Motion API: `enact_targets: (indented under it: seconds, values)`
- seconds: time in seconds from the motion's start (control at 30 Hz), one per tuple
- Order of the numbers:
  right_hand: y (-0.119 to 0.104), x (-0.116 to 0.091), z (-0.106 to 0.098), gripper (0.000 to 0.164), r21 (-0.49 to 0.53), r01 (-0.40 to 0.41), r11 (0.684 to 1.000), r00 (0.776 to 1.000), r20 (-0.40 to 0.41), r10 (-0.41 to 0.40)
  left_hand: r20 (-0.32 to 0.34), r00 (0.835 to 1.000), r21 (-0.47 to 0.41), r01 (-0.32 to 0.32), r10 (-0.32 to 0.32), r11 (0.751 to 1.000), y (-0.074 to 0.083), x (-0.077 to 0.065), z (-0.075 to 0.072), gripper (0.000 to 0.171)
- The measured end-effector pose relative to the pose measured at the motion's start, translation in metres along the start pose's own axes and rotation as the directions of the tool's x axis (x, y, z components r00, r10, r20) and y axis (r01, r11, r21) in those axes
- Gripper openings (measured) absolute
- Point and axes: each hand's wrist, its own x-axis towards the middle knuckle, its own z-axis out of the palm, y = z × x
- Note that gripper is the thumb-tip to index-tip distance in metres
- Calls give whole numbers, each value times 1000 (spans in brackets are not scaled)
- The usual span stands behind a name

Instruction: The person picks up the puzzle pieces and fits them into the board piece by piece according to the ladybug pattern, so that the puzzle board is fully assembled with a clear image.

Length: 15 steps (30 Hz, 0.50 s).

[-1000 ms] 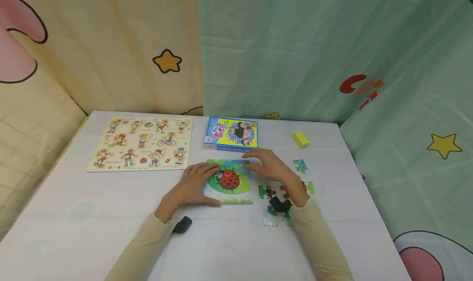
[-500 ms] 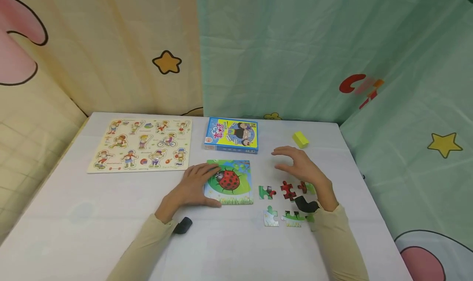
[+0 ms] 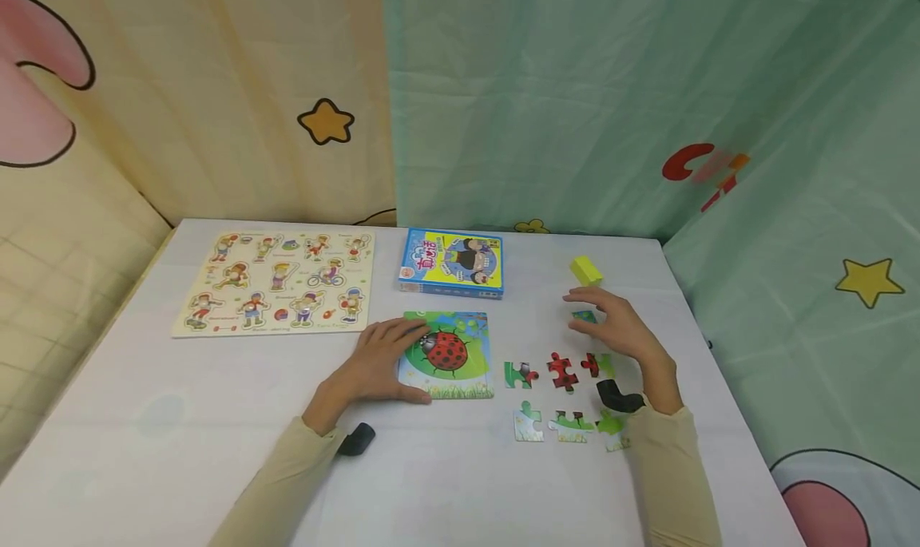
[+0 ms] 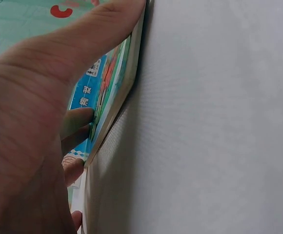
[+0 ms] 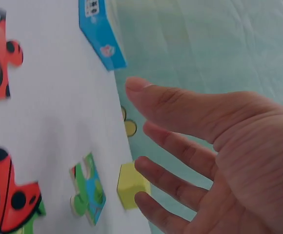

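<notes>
My left hand [image 3: 370,363] rests on the left side of a square ladybug puzzle board [image 3: 467,371], its fingers extended over the upper left and its thumb along the near edge. In the left wrist view the thumb [image 4: 102,29] lies by the edge of the layered board [image 4: 117,92]. On the right, my right hand [image 3: 614,323] hovers with thumb and fingers spread around a blue-green puzzle piece [image 3: 584,316], partly hidden in the head view. The right wrist view shows that piece [image 5: 89,190] apart from the fingers.
Several loose puzzle pieces, among them a red one [image 3: 562,371] and a grassy one [image 3: 573,426], lie in two rows right of the board. Behind stand a blue card box [image 3: 453,263] and a yellow block [image 3: 586,271]. A wooden sports-figure puzzle [image 3: 276,283] lies left.
My right hand has moved from the board's upper right corner out to the right, over the blue-green piece. The left hand has stayed on the board.
</notes>
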Motion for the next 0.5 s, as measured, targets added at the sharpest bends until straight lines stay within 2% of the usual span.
enact_targets:
  seconds: [0.23, 0.5]
  values:
    - [19, -6, -4, 47, 38, -93, 995, 995, 29, 92, -3, 1000, 4, -3, 3, 1000, 0, 0, -1, 110]
    - [35, -11, -6, 46, 50, -78, 996, 996, 55, 75, -2, 1000, -2, 2, -2, 1000, 0, -1, 0, 110]
